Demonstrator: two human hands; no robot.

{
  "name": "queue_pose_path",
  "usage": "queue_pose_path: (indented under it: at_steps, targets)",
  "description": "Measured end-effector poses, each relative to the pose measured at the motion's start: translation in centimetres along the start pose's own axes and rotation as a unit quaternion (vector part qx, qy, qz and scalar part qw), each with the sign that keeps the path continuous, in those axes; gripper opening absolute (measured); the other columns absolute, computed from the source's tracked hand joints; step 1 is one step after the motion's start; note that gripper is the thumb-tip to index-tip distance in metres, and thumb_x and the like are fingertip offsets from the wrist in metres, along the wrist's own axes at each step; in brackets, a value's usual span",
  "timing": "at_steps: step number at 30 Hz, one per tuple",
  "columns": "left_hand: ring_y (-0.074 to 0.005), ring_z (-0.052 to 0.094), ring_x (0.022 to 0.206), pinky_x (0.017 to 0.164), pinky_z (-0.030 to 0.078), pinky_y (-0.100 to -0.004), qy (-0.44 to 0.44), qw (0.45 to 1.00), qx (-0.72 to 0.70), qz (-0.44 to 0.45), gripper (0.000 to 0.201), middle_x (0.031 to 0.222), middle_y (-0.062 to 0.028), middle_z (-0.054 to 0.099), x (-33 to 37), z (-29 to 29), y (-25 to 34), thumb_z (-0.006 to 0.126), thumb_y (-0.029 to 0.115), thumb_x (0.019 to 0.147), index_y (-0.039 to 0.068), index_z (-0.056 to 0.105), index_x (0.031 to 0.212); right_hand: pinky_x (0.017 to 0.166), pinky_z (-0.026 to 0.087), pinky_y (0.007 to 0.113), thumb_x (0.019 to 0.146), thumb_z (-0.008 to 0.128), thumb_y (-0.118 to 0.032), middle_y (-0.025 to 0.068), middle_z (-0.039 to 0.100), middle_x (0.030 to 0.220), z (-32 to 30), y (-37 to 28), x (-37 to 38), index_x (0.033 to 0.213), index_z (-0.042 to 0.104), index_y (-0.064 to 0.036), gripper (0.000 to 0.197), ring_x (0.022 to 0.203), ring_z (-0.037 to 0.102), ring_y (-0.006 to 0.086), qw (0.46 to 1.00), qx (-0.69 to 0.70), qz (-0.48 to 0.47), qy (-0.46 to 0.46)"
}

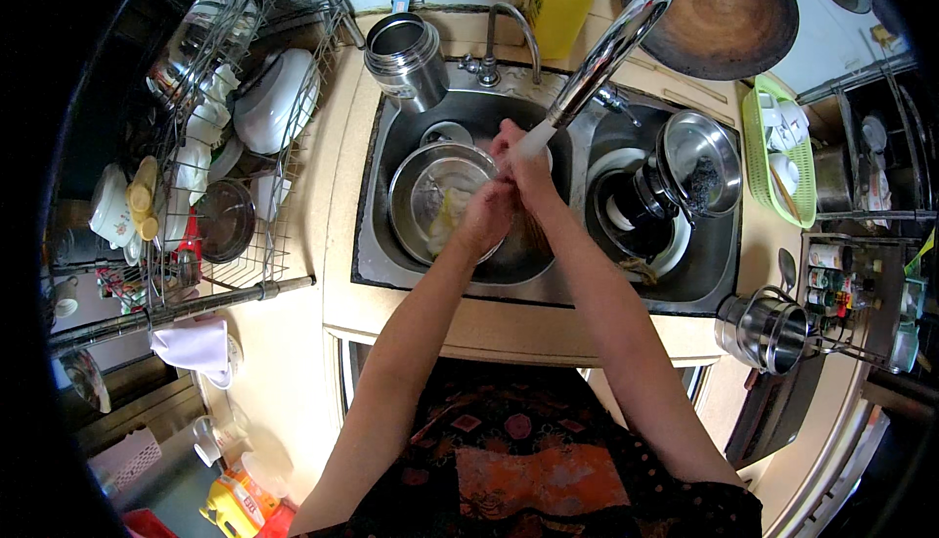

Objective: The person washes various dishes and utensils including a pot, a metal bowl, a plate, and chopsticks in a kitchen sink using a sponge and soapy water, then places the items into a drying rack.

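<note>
Over the left basin (pixel 387 137) of a double sink, my two hands meet under the water running from a chrome faucet (pixel 611 54). My right hand (pixel 523 161) sits farther back, its fingers curled in; whatever they close round is hidden. My left hand (pixel 486 213) is nearer me and touches the right one, its fingers out of sight at the meeting point. Below and left of them, a round metal bowl (pixel 416 191) rests in the basin with something pale yellow (pixel 450 207) inside. Behind that bowl, a small metal dish (pixel 447 132) shows partly.
A steel canister (pixel 416 93) stands on the back left rim, a yellow bottle (pixel 562 0) behind the sink. Metal bowls (pixel 702 161) and a black pan (pixel 616 191) fill the right basin. A wire dish rack (pixel 284 196) lies left; steel pots (pixel 763 333) and a green basket (pixel 768 181) lie right.
</note>
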State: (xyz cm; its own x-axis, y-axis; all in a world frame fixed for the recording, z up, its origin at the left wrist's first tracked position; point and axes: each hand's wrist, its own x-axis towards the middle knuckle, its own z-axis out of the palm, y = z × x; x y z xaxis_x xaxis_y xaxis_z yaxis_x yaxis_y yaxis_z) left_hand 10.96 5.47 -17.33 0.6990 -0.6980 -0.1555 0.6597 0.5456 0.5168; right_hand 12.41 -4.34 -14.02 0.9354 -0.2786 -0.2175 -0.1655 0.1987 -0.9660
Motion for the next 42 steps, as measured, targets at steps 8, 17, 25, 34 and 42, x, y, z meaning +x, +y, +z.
queue_pose_path:
  at_steps: [8,17,25,34,42]
  targets:
    - [-0.0246,0.047,0.107,0.094,0.035,-0.0360,0.138,0.989,-0.045,0.006,0.050,0.116,-0.0099,0.052,3.9,5.1,4.3,0.034,0.046,0.091,0.007,0.045,0.121,0.101,0.020,0.044,0.089,0.041,-0.030,0.0215,0.043,0.125,2.6,0.3,-2.3,0.120,0.045,-0.0016,0.042,0.118,0.037,0.0391,0.863,-0.316,-0.356,0.167]
    - [-0.0191,0.051,0.100,0.087,0.039,-0.0327,0.198,0.975,0.101,-0.019,0.046,0.110,-0.0043,0.056,3.8,4.1,4.2,0.039,0.043,0.091,0.007,0.049,0.118,0.103,0.019,0.041,0.089,0.041,-0.030,0.0208,0.036,0.130,3.3,-1.0,-2.0,0.131,0.028,0.0013,0.054,0.122,0.031,0.0352,0.956,-0.195,-0.168,0.140]
    - [-0.0194,0.052,0.097,0.081,0.042,-0.0337,0.190,0.976,0.097,-0.051,0.039,0.106,-0.0068,0.056,2.2,4.3,2.3,0.042,0.033,0.090,0.005,0.049,0.116,0.100,0.024,0.042,0.088,0.040,-0.033,0.0210,0.039,0.125,1.5,-3.3,-0.7,0.124,0.035,-0.0006,0.049,0.119,0.034,0.0341,0.949,-0.210,-0.068,0.226]
    - [-0.0195,0.053,0.102,0.086,0.042,-0.0314,0.120,0.989,0.063,-0.056,0.042,0.114,-0.0074,0.054,2.4,3.2,2.1,0.037,0.037,0.092,0.006,0.046,0.120,0.105,0.014,0.045,0.088,0.039,-0.032,0.0234,0.021,0.138,0.3,0.5,1.2,0.136,0.018,-0.0050,0.059,0.129,0.018,0.0380,0.933,-0.240,-0.079,0.254]
    - [-0.0197,0.026,0.128,0.105,0.017,-0.0383,0.096,0.992,0.053,-0.054,0.048,0.137,-0.0064,0.033,5.0,1.9,3.7,0.021,0.029,0.093,0.009,0.025,0.136,0.103,0.015,0.050,0.089,0.037,-0.033,0.0260,0.013,0.140,1.2,2.5,0.7,0.140,0.011,-0.0103,0.061,0.130,0.013,0.0419,0.928,-0.300,-0.089,0.202]
